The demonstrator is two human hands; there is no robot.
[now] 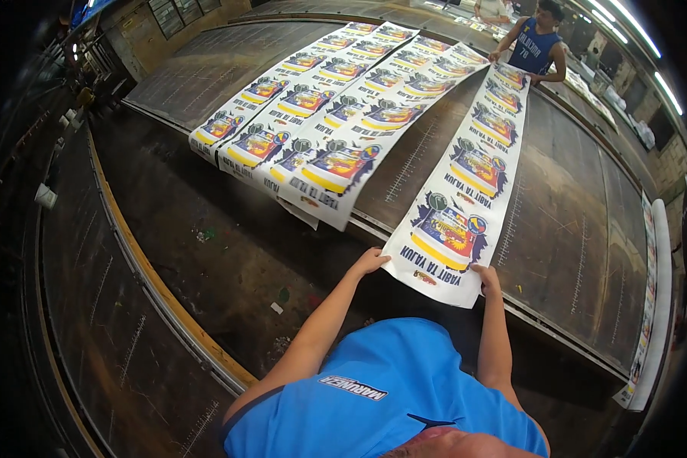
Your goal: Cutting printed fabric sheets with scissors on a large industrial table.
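A long narrow strip of white printed sheet (466, 214), with repeated colourful emblems, stretches from me across a dark table (572, 229) to its far edge. My left hand (370, 259) is closed on the near left corner of the strip. My right hand (487, 278) is closed on its near right edge. A person in a blue sleeveless top (540, 49) holds the strip's far end with both hands. To the left, more printed strips (320, 130) lie side by side, some hanging over the table's near edge.
A second long dark table (99, 305) with a yellowish rail is on the left, across a dark floor strip (237, 252) with scraps. A rolled printed sheet (656, 267) lies at the right end. A white bucket (46, 197) is at far left. Another person (492, 11) stands beyond.
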